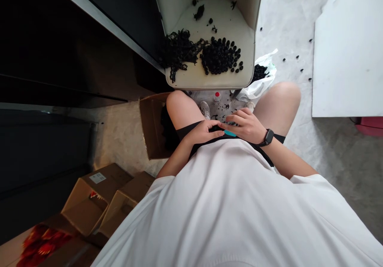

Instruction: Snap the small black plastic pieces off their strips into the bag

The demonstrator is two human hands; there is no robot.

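Note:
I sit looking down at my lap. My left hand (204, 133) is curled around a small black part held against my lap. My right hand (243, 124), with a black watch on its wrist, grips a tool with a turquoise handle (229, 133) and touches the same black part. Both hands meet between my knees. In front of my knees a cream chair seat (236, 23) carries a pile of small round black parts (220, 56) and a tangle of black strips (178, 50).
A white plastic bag (259, 79) with more black parts lies right of the chair. An open cardboard box (152, 125) stands by my left knee, with more boxes (98, 195) lower left. A white board (347, 47) lies on the floor at right. Loose black parts dot the floor.

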